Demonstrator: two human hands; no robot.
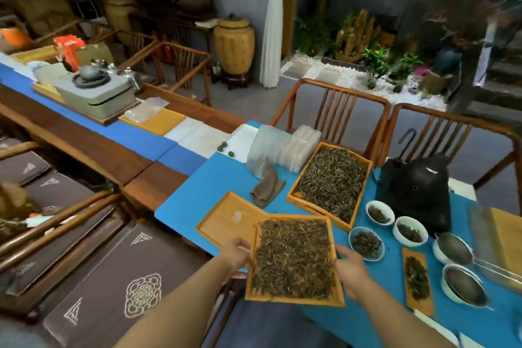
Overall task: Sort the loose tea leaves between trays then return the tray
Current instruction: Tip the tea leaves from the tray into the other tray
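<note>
Two hands hold a tray of loose tea leaves over the near edge of a blue-covered table.

The blue table cover (220, 178) carries the work; on it, farthest back, a deep wooden tray (293, 192) heaped with pale-flecked leaves; nearer and to the left, a shallow wooden tray (223, 220) almost bare; overlapping its near right corner, the held tray (336, 298), spread with dark tea leaves (293, 257); the left hand (236, 256) grips its left rim, fingers curled at the edge; the right hand (348, 265) grips the right rim, thumb along the top; to the right stand three small white bowls (380, 212) of leaves, just beside a black bag (415, 186); a brown cloth (267, 188) lies crumpled behind the shallow tray.
</note>
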